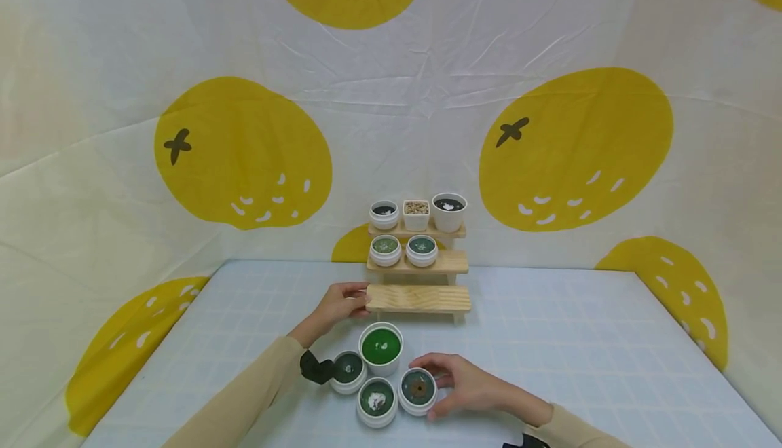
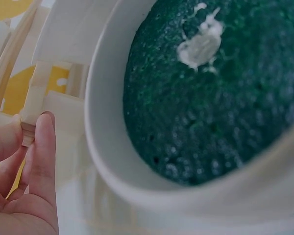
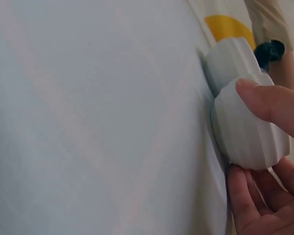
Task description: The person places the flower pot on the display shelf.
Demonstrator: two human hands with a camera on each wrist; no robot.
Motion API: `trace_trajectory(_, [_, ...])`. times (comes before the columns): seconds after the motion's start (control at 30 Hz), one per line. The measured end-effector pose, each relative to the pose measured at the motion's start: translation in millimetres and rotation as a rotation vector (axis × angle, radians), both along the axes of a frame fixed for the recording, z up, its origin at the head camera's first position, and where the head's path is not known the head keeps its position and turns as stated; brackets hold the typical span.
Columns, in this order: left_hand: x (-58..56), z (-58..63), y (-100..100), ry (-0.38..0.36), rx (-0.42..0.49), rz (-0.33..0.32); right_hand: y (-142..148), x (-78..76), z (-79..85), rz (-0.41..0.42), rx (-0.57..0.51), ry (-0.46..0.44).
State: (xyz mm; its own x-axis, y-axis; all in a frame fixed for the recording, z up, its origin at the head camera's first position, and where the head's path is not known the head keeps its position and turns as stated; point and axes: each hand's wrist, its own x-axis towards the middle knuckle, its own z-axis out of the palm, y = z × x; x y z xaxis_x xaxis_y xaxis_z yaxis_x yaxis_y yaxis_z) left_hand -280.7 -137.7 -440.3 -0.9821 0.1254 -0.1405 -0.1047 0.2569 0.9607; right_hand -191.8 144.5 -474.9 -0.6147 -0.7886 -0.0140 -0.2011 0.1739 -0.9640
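My left hand (image 1: pixel 337 307) pinches the left end of the lowest step (image 1: pixel 419 297) of a wooden tiered stand; in the left wrist view thumb and fingers close on the wood's corner. My right hand (image 1: pixel 469 384) grips a small white round pot (image 1: pixel 418 394) with a grey-green top and a brown spot. The right wrist view shows the thumb on the pot's ribbed side (image 3: pixel 250 132) and fingers beneath its far edge. Beside it stand a taller pot with a bright green top (image 1: pixel 381 347), a dark-topped pot (image 1: pixel 348 372) and a green-topped pot with a white mark (image 1: pixel 377 402).
On the middle step (image 1: pixel 452 261) sit two small white pots with green tops. The top step (image 1: pixel 453 234) carries a dark-topped round pot (image 1: pixel 383 214), a square pot of pebbles (image 1: pixel 417 216) and a taller dark-topped pot (image 1: pixel 449 213). A fruit-printed cloth (image 1: pixel 397 108) hangs behind.
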Motion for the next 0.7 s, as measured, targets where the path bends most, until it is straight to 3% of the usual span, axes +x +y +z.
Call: trace_trajectory(0.7, [-2.1,-1.8,2.0,-0.008,-0.019,0.017,0.5,1.8,4.2,-0.003,0.016,0.048])
